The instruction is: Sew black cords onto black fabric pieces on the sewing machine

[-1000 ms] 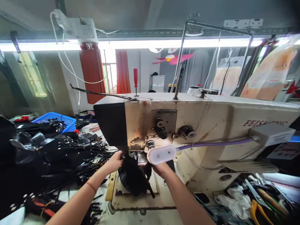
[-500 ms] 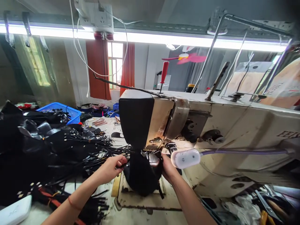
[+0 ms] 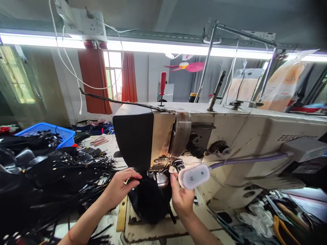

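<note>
A cream industrial sewing machine (image 3: 242,136) fills the middle and right. Under its needle head sits a black fabric piece (image 3: 149,200) over the post bed. My left hand (image 3: 120,187) is closed, pinching the black piece at its upper left edge. My right hand (image 3: 182,197) is raised just right of the presser foot (image 3: 161,177), its fingers curled near the black piece; what they grip, if anything, is hidden. A white lamp head (image 3: 194,176) on a purple gooseneck hangs right above that hand.
A heap of black straps and black pieces (image 3: 51,177) covers the table at left, with a blue basket (image 3: 48,131) behind it. Scissors, pliers and white scraps (image 3: 268,217) lie at the lower right. A red-handled screwdriver (image 3: 162,85) stands on the machine top.
The camera has swung right and down a little. My left hand has moved up onto the black piece's edge. My right hand has drawn back slightly from under the machine head.
</note>
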`<state>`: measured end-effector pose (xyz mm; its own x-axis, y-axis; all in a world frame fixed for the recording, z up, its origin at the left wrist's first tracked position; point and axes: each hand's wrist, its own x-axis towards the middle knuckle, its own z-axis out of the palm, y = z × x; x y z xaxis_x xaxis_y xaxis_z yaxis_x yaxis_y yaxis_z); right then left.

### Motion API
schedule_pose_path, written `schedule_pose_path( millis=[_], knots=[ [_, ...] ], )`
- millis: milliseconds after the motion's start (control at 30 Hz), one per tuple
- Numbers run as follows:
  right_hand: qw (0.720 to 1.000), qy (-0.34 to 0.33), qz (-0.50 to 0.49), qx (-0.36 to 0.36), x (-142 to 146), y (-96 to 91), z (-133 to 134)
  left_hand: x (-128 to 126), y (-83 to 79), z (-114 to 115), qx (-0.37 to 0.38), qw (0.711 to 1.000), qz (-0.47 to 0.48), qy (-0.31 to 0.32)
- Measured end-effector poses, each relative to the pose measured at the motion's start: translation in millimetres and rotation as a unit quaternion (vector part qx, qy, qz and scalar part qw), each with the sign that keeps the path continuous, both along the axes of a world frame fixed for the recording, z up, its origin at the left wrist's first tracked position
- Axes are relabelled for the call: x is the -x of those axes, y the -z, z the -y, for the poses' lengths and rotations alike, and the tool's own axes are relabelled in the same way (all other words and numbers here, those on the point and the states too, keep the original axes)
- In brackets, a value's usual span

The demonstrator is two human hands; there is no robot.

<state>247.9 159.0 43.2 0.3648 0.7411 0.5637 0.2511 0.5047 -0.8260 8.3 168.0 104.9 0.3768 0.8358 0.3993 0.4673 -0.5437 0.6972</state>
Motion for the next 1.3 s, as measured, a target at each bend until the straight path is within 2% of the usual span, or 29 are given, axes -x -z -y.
schedule_pose_path(
  millis=[33,100,200,300,467,533,667,733,833,933,1033,1133,1300],
  knots=[
    [0.996,0.005,0.072,-0.054,2.3,-5.6,7.1,-1.4,-0.3,-0.6,0.001,1.0,0.001,-0.005],
    [0.97,-0.011,0.203,-0.136,8.7,-19.4,18.4,-3.7,0.1,-0.7,-0.008,1.0,-0.004,-0.011],
    [0.944,-0.019,0.285,-0.164,20.4,-38.0,27.4,-6.1,1.7,1.2,-0.045,0.999,-0.016,-0.013],
    [0.939,0.009,0.304,-0.163,30.2,-46.4,30.5,-6.6,2.8,4.5,-0.089,0.996,-0.026,-0.011],
    [0.949,0.005,0.276,-0.154,37.7,-48.1,32.3,-9.8,2.1,11.4,-0.165,0.983,-0.077,0.004],
    [0.954,0.004,0.259,-0.149,38.5,-48.4,32.8,-14.4,2.5,15.4,-0.185,0.978,-0.093,-0.01],
    [0.956,0.014,0.243,-0.163,38.7,-46.1,35.2,-25.2,1.6,21.8,-0.196,0.971,-0.113,-0.077],
    [0.954,0.018,0.246,-0.171,38.0,-40.7,37.3,-28.8,-2.4,20.7,-0.142,0.98,-0.119,-0.067],
    [0.951,0.029,0.25,-0.18,34.3,-27.1,40.7,-31.1,-12.5,12.2,0.021,0.996,-0.092,-0.01],
    [0.947,0.082,0.26,-0.171,27.1,-12.9,42.9,-30.8,-21.9,0.3,0.158,0.987,-0.041,-0.002],
    [0.939,0.132,0.286,-0.136,21.2,-3.6,43.6,-29.4,-27.6,-9.3,0.21,0.978,-0.002,-0.009],
    [0.947,0.134,0.271,-0.108,22.5,3.6,44.1,-28.0,-29.3,-15.5,0.248,0.968,0.03,-0.001],
    [0.959,0.155,0.224,-0.076,35.5,18.8,46.7,-25.5,-26.0,-23.8,0.351,0.936,0.019,0.027]
  ],
)
